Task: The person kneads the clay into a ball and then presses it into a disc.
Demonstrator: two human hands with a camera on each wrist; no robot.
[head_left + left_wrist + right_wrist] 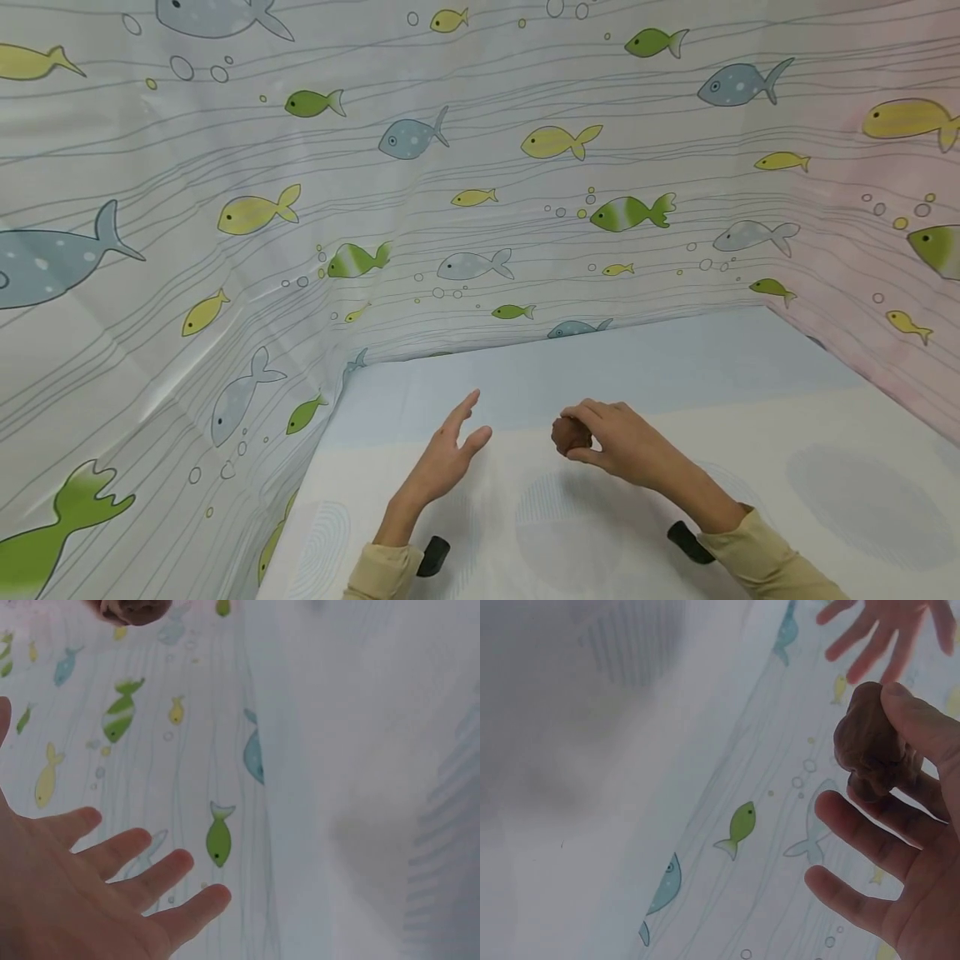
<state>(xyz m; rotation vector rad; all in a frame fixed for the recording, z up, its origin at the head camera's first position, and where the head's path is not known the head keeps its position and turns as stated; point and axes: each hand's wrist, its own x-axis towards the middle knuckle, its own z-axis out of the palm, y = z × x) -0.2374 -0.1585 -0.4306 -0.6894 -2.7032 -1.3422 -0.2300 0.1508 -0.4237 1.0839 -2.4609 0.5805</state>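
Observation:
My right hand [592,437] hovers over the pale table [750,433] and pinches a small brown lumpy object [570,434] between thumb and fingers. The right wrist view shows the same brown object [874,742] held at the fingertips, with the lower fingers [870,836] spread loosely. My left hand [457,442] is held up to the left of it, palm facing right, fingers straight and empty. In the left wrist view those fingers [142,877] are spread apart, and the brown object [135,609] peeks in at the top edge.
A curtain printed with fish [465,167] walls in the table at the back, left and right. The table cover carries faint blue-grey patterned patches [855,500]. A black wrist strap [433,555] sits on each forearm.

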